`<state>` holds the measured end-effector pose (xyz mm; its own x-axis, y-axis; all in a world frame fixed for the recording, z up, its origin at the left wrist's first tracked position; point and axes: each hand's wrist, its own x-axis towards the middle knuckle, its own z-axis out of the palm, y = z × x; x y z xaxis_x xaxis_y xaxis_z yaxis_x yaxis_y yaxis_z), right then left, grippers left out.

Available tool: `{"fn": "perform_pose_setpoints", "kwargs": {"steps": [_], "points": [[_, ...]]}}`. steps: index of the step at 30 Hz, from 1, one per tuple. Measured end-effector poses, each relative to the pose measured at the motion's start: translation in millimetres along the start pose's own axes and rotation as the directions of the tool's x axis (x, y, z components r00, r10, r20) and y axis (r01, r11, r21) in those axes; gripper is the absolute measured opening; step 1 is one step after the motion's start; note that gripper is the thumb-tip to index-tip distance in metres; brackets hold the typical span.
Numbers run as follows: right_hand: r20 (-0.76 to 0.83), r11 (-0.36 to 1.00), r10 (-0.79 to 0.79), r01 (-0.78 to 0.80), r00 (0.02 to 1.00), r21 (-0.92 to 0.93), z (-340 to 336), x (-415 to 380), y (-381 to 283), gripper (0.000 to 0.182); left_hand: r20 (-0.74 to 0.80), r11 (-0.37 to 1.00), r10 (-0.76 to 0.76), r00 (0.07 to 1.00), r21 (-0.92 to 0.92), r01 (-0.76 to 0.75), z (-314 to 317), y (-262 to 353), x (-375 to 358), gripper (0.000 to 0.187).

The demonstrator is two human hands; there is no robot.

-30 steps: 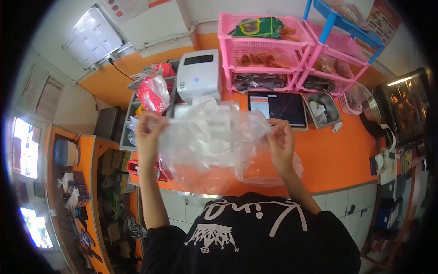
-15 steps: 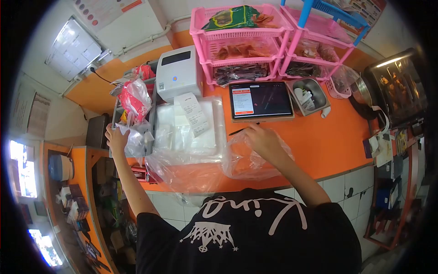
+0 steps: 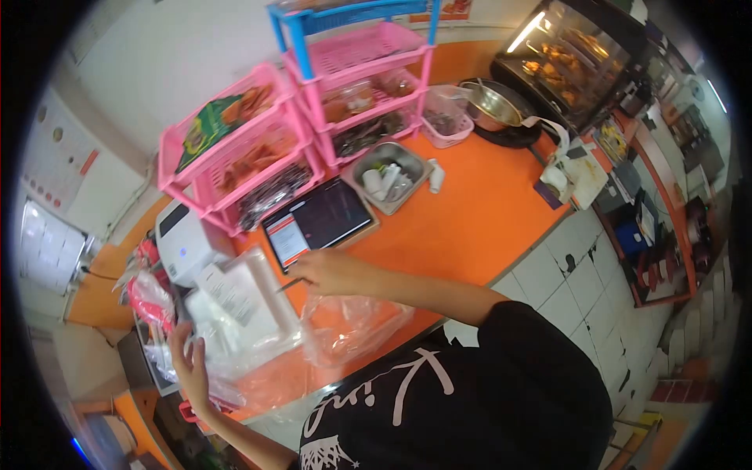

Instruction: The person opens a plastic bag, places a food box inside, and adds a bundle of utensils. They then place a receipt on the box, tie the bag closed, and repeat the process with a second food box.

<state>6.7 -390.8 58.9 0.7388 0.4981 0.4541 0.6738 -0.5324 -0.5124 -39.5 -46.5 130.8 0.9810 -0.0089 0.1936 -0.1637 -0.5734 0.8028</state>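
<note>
Hiding a part of the lower edge of the tablet (image 3: pixel 329 215), my right hand (image 3: pixel 333 270) is bent near the centre of the frame. At its fingertips shows a thin dark stick (image 3: pixel 289 285); whether I grasp it or only touch it, I cannot tell. My left hand (image 3: pixel 192 364), at the lower left, has its fingers apart and, as far as I see, holds nothing. Between the hands lies a pale pile of plastic (image 3: pixel 272 294), bearing a paper slip (image 3: pixel 223 294) too blurred to read. Below my right forearm, a crumpled clear bag (image 3: pixel 352 333) has edges hard to follow against the orange counter (image 3: pixel 478 227). Pink racks (image 3: pixel 376 72) stand in the upper part, a lit glass cabinet (image 3: pixel 547 110) at the upper right. Cracked floor tiles (image 3: pixel 572 290) show at the right; darkness cuts the corners.
</note>
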Motion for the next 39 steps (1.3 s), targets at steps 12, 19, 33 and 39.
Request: {"fn": "perform_pose_setpoints", "kwargs": {"steps": [12, 19, 33, 39], "points": [[-0.775, 0.66, 0.63, -0.563, 0.053, 0.497, -345, -315, 155, 0.02, 0.583, 0.908, 0.318, 0.748, -0.414, -0.063, 329, 225, 3, 0.024], [-0.786, 0.645, 0.615, -0.613, 0.062, 0.457, -436, -399, 281, 0.031, 0.905, 0.802, 0.35, 0.241, -0.423, 0.423, 532, 270, -53, 0.031], [-0.571, 0.673, 0.74, -0.402, 0.355, 0.621, -311, -354, 129, 0.028, 0.843, 0.134, 0.281, 0.459, -0.508, 0.851, 624, 337, -74, 0.065], [-0.472, 0.67, 0.739, -0.599, 0.481, 0.438, -264, -354, 129, 0.023, 0.538, 0.629, -0.062, 0.84, -0.633, 0.452, 594, 290, -70, 0.067]]}}
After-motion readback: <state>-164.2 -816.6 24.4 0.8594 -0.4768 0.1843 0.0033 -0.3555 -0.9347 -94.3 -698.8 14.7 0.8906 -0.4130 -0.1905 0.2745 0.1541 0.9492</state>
